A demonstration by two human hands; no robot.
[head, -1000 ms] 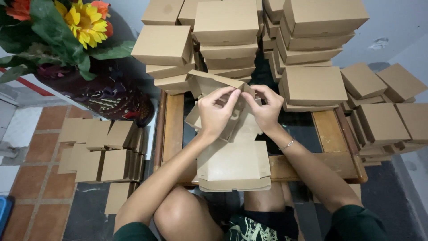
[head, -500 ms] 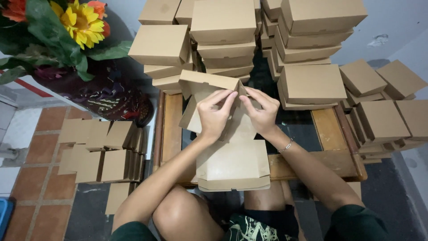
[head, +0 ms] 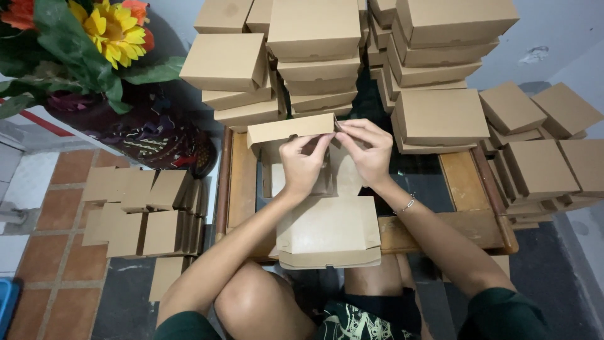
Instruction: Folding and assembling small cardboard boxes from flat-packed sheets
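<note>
Both hands work one half-folded brown cardboard box (head: 318,182), held upright above the low wooden worktop (head: 242,182). Since half a second ago we see its long top flap (head: 290,129) risen and swung flat toward the left. Left hand (head: 304,162) pinches the flap's underside, fingers closed; right hand (head: 367,150) pinches its right end. We judge the fold nearly seated. Finished brown boxes (head: 314,38) stack behind; flat blanks (head: 141,211) lie left on the floor.

Stacked boxes (head: 314,56) wall off the far side just beyond the hands; flat blanks (head: 141,211) crowd the left floor; more boxes (head: 541,164) block the right.
</note>
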